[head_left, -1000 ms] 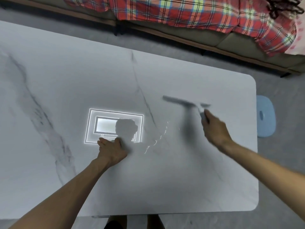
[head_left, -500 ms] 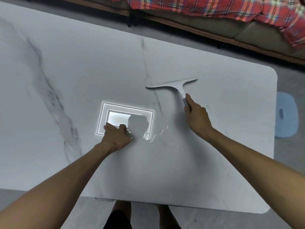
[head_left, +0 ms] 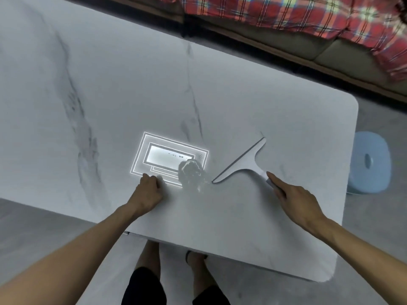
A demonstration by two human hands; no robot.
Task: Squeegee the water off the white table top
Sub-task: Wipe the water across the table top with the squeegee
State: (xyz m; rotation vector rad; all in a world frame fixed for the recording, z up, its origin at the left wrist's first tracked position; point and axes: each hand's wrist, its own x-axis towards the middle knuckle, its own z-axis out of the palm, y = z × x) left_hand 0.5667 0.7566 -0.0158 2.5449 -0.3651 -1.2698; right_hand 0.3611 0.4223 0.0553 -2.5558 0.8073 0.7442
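Observation:
The white marble-patterned table top [head_left: 253, 106] fills most of the view. My right hand [head_left: 295, 199] grips the handle of a white T-shaped squeegee [head_left: 242, 161], whose blade lies diagonally on the table, its lower end next to a small patch of water [head_left: 193, 177]. My left hand [head_left: 146, 191] rests on the table with fingers curled, just left of the water, holding nothing. A bright reflection of a ceiling light [head_left: 167, 157] shines on the surface behind that hand.
A light blue stool [head_left: 370, 164] stands on the floor past the table's right edge. A sofa with a red plaid blanket [head_left: 308, 14] runs along the far side. My legs [head_left: 176, 282] are at the near edge.
The squeegee has swung from pointing across the table to a diagonal and come nearer, its lower end now beside the water. The view has shifted and my left hand has stayed planted.

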